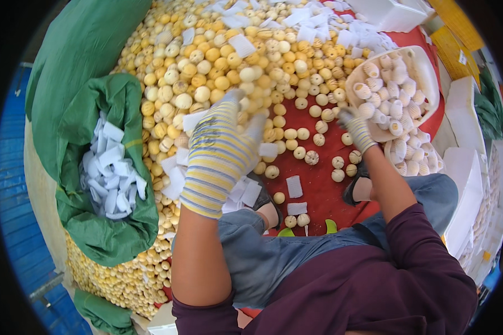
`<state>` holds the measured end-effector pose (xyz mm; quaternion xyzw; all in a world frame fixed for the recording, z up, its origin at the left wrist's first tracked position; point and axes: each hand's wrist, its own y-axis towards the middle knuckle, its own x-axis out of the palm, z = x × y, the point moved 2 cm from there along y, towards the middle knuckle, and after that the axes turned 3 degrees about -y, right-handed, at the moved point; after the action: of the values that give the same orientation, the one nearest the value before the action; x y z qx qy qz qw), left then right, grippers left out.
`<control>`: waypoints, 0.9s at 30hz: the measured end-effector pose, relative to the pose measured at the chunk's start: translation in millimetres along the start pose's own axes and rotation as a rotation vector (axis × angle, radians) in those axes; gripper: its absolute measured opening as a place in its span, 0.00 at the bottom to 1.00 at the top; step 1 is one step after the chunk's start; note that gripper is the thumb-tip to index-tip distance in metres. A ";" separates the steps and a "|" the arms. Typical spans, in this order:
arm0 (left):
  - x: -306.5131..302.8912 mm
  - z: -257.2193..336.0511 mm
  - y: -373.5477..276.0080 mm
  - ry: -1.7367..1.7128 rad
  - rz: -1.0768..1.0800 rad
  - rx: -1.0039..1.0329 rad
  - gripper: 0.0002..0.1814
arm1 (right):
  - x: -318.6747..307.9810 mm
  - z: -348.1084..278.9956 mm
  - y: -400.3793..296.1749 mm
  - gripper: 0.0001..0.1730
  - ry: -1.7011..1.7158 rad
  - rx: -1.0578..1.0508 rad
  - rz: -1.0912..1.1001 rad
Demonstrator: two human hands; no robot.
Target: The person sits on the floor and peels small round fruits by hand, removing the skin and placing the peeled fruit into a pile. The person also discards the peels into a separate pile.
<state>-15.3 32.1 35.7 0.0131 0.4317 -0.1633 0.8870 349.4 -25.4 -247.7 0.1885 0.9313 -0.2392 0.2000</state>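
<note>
My left hand (222,157), in a striped knit glove, reaches over a large pile of round yellow melons (201,94), some with darker stripes. Motion blurs its fingertips, and the glove hides what may be between them. In a matching glove, my right hand (354,125) is by the near left side of a white plastic basket (434,90). That basket holds several melons in white foam net sleeves (396,90). Blur leaves my right hand's grip unclear. Loose melons (311,157) and flat foam sleeves (294,186) lie on red cloth (318,190) between my feet.
A green woven sack (138,226) at the left gapes around flat foam sleeves (113,167). More sleeved melons (415,155) sit below the basket. White foam boxes (465,192) line the right side, and yellow crates (452,54) stand at the far right.
</note>
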 end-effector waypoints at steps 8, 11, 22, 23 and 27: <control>5.1 -11.9 8.5 -0.008 0.041 0.042 0.27 | 238.7 -17.1 -84.0 0.21 -0.933 -0.583 -0.302; 1.5 -24.2 9.1 -0.048 0.054 0.015 0.25 | 249.2 -27.9 -74.5 0.21 -0.857 -0.410 -0.472; 13.8 -26.8 17.4 0.123 -0.116 0.131 0.22 | 120.3 -222.5 -106.6 0.16 0.114 -0.387 -0.777; 17.3 -25.4 18.8 0.149 -0.132 0.144 0.22 | 116.5 -235.5 -109.2 0.16 0.020 -0.470 -0.721; 8.7 -16.7 17.7 0.190 -0.020 0.060 0.22 | 113.8 -244.8 -113.1 0.20 0.036 -0.612 -0.529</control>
<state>-17.7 49.1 16.5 0.0505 0.5091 -0.1831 0.8395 133.1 39.1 -61.3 -0.1216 0.9792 0.0095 0.1620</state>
